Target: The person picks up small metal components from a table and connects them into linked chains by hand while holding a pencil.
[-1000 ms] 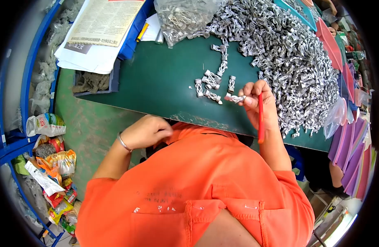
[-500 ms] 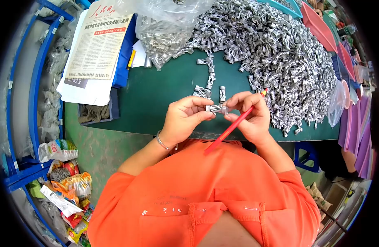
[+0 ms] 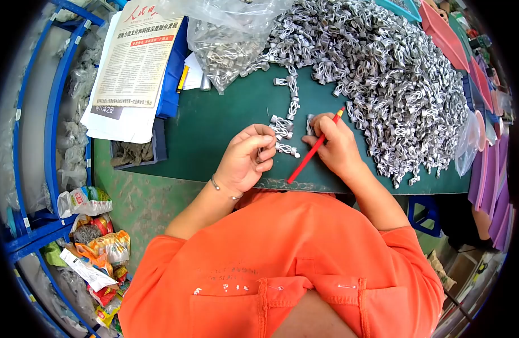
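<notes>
My left hand (image 3: 247,155) has its fingers curled, with a small silver coiled-wire piece (image 3: 287,150) at the fingertips; part of the grip is hidden. My right hand (image 3: 337,141) keeps a slanting red pencil (image 3: 307,158) between its fingers, sharpened end up. Its fingertips touch another wire piece (image 3: 310,124) standing on the green table (image 3: 214,135). Between the hands, just beyond the left fingers, lies a small cluster of wire pieces (image 3: 282,127). A line of them (image 3: 293,101) runs back toward the big heap (image 3: 378,84).
A clear plastic bag (image 3: 225,50) of wire pieces stands at the back. To the left are a newspaper (image 3: 136,62), a blue bin (image 3: 172,84) and a grey tray with cloth (image 3: 160,141). Blue shelving (image 3: 45,118) lines the left side; red trays (image 3: 445,36) sit back right.
My hands have moved apart. The wire piece they both held is now only by my left fingers, and my right hand has shifted to the piece standing farther back, the pencil still in it.
</notes>
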`<move>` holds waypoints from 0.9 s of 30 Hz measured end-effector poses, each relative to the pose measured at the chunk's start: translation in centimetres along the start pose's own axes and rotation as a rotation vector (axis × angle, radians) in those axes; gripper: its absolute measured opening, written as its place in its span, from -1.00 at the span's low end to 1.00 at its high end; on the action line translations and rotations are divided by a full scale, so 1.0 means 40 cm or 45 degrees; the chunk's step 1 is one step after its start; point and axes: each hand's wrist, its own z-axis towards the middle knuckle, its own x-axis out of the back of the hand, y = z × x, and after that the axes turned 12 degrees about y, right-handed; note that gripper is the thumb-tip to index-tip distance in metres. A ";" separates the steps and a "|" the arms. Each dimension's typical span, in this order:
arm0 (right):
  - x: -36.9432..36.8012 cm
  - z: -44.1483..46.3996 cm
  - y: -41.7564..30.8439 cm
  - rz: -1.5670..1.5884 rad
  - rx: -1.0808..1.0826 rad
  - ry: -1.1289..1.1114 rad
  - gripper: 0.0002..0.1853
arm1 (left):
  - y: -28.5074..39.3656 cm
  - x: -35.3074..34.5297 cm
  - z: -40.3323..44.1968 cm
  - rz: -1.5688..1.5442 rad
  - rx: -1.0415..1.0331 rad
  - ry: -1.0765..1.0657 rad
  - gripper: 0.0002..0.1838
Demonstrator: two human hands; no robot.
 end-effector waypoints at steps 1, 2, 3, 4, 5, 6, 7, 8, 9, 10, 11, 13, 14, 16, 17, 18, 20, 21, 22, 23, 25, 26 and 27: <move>0.000 0.000 0.002 0.001 0.000 -0.001 -0.71 | -0.003 -0.011 -0.003 0.105 -0.047 0.078 -0.85; 0.000 0.000 0.005 0.172 -0.130 0.084 -0.73 | -0.005 -0.023 -0.007 0.211 -0.092 0.157 -0.85; 0.002 -0.001 0.008 0.342 -0.260 0.170 -0.74 | -0.008 -0.035 -0.010 0.212 -0.093 0.158 -0.85; 0.012 0.001 0.010 0.715 -0.523 0.135 -0.76 | -0.010 -0.048 -0.013 0.383 -0.171 0.186 -0.83; 0.025 0.006 0.008 1.087 -0.787 0.095 -0.76 | -0.014 -0.057 -0.013 0.554 -0.249 0.213 -0.80; 0.039 0.009 -0.004 1.206 -0.919 0.065 -0.76 | -0.018 -0.060 -0.010 0.603 -0.260 0.182 -0.76; 0.050 0.008 -0.014 1.322 -1.051 0.032 -0.75 | -0.021 -0.066 -0.007 0.599 -0.260 0.181 -0.76; 0.049 0.001 -0.014 1.318 -1.051 0.026 -0.75 | -0.025 -0.073 -0.005 0.689 -0.304 0.159 -0.75; 0.042 -0.008 -0.011 1.412 -0.953 -0.016 -0.75 | -0.027 -0.077 -0.004 0.778 -0.350 0.141 -0.74; 0.035 -0.015 -0.010 1.507 -0.854 -0.058 -0.75 | -0.025 -0.077 -0.003 0.808 -0.348 0.136 -0.74; 0.030 -0.020 -0.010 1.507 -0.853 -0.066 -0.75 | -0.026 -0.079 -0.005 0.803 -0.351 0.141 -0.74; 0.024 -0.026 -0.012 1.503 -0.766 -0.003 -0.74 | -0.030 -0.085 -0.006 0.854 -0.589 0.061 -0.75; 0.022 -0.027 -0.017 1.468 -0.726 0.049 -0.72 | -0.033 -0.081 -0.003 0.853 -0.587 0.062 -0.75; 0.022 -0.024 -0.030 1.407 -0.649 0.110 -0.71 | -0.040 -0.071 0.006 0.893 -0.782 -0.001 -0.74; 0.026 -0.020 -0.038 1.347 -0.567 0.168 -0.71 | -0.037 -0.074 0.002 0.892 -0.781 -0.001 -0.74; 0.032 -0.019 -0.046 1.254 -0.508 0.190 -0.71 | -0.028 -0.081 -0.005 0.862 -0.701 0.030 -0.77; 0.038 -0.019 -0.046 1.157 -0.356 0.181 -0.71 | -0.016 -0.070 -0.008 0.832 -0.620 0.060 -0.79; 0.041 -0.019 -0.046 1.058 -0.205 0.173 -0.71 | -0.010 -0.053 0.000 0.618 -0.450 0.000 -0.82; 0.035 -0.017 -0.064 1.369 -0.320 0.207 -0.73 | -0.006 -0.044 0.003 0.405 -0.279 -0.056 -0.83; 0.037 -0.012 -0.068 1.373 -0.322 0.207 -0.73 | -0.003 -0.044 0.001 0.406 -0.279 -0.052 -0.83; 0.032 0.008 -0.068 1.188 -0.432 0.221 -0.75 | 0.017 -0.065 -0.014 0.042 -0.184 0.050 -0.79; 0.022 0.016 -0.046 0.938 -0.388 0.160 -0.76 | 0.030 -0.080 -0.026 -0.004 -0.159 0.196 -0.73; 0.011 0.023 -0.034 0.770 -0.330 0.114 -0.75 | 0.037 -0.065 -0.025 0.001 -0.161 0.199 -0.73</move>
